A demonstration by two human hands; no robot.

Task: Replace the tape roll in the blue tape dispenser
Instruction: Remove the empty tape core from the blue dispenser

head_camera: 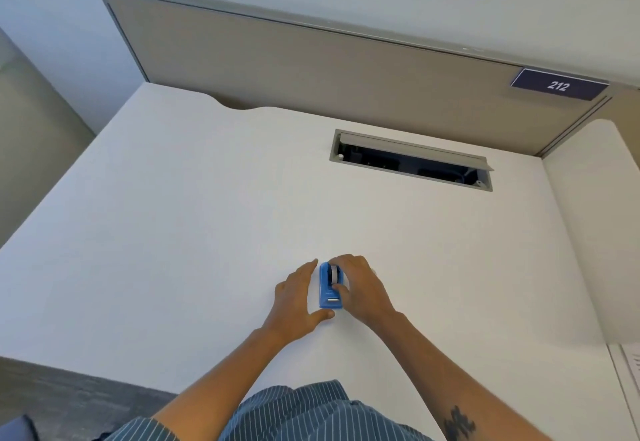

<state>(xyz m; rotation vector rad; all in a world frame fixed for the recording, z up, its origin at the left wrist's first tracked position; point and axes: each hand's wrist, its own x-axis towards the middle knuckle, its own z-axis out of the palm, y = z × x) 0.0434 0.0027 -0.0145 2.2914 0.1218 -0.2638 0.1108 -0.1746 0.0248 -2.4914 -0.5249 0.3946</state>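
Now your left hand (298, 297), fingers spread, braces the blue tape dispenser (330, 290) on the desk (173, 233); your right hand (360, 288) seemingly pinches its tape roll (334, 275).

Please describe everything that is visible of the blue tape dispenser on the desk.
The blue tape dispenser is small and looks like plastic. It stands on the white desk, long axis pointing away from the person. A tape roll sits in its far half; a pale cutter strip is at the near end. The left hand lies open along its left side, thumb at the near end. The right hand grips it from the right.
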